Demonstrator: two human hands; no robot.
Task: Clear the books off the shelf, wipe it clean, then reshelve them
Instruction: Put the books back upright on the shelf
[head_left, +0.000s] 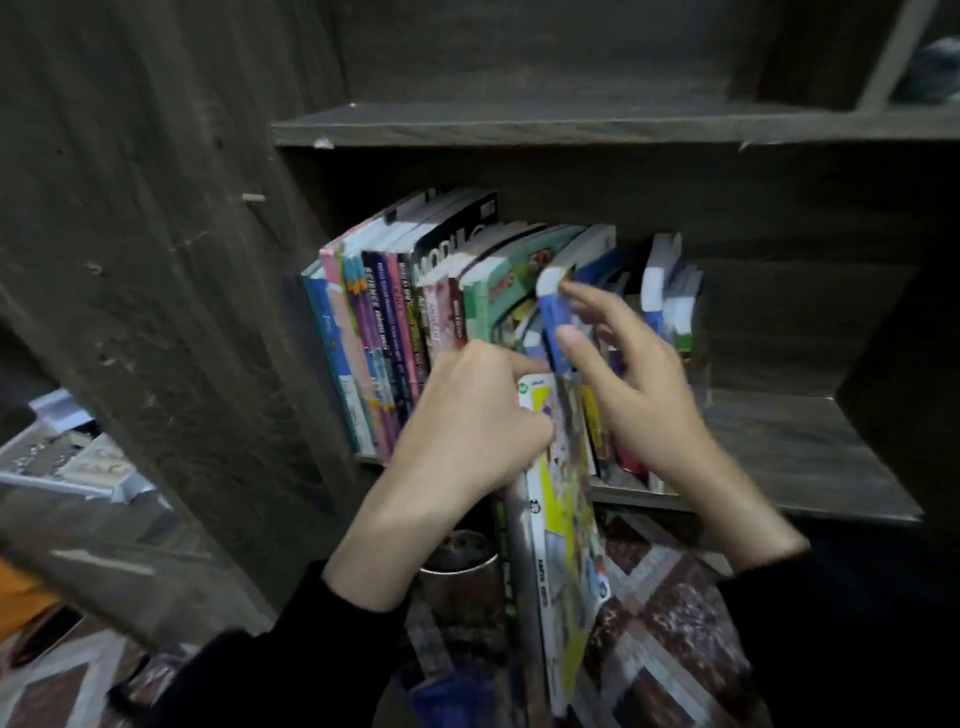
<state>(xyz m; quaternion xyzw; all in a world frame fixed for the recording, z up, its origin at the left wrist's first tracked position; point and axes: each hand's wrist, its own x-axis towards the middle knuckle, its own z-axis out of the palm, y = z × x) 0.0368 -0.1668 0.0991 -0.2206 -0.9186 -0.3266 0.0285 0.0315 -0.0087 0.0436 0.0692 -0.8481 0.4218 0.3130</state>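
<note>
A row of colourful books (395, 332) stands upright on the dark wooden shelf (810, 452), filling its left half. My left hand (467, 431) grips a bundle of thin books with a yellow cover (561, 525), pulled out past the shelf's front edge and tilted downward. Just to the right, my right hand (628, 384) pinches a blue-and-white book (553, 322) between thumb and fingers, at the middle of the row. A few more white-and-blue books (665, 291) lean behind that hand, partly hidden by it.
The right half of the shelf board lies bare. Another board (519, 122) runs above the books. Below my hands sit a metal cup (460, 566) and a patterned brown-and-white cloth (670, 623). A thick wooden side panel (156, 260) rises at left.
</note>
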